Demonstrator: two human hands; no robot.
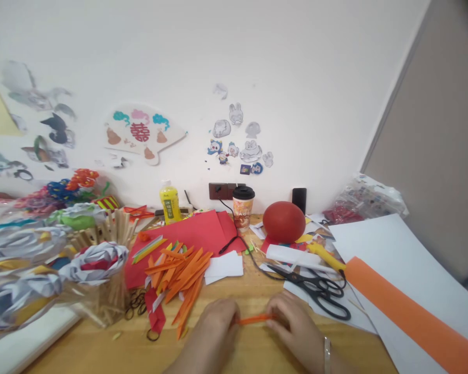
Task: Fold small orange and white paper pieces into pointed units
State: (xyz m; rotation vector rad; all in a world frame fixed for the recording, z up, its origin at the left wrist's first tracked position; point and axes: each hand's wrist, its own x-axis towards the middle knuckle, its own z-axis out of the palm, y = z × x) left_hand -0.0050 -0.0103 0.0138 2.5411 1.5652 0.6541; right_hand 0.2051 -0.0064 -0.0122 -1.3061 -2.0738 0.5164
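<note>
Holding a narrow orange strip (pixel 253 319), both hands (pixel 218 318) nearly meet.

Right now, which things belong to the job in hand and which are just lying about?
In the job:
- orange strip, held by left hand and right hand
- probably orange pile, orange sheet, scissors

Lying about, apparently:
- yellow bottle
- lidded cup
- red round object
- phone
</note>
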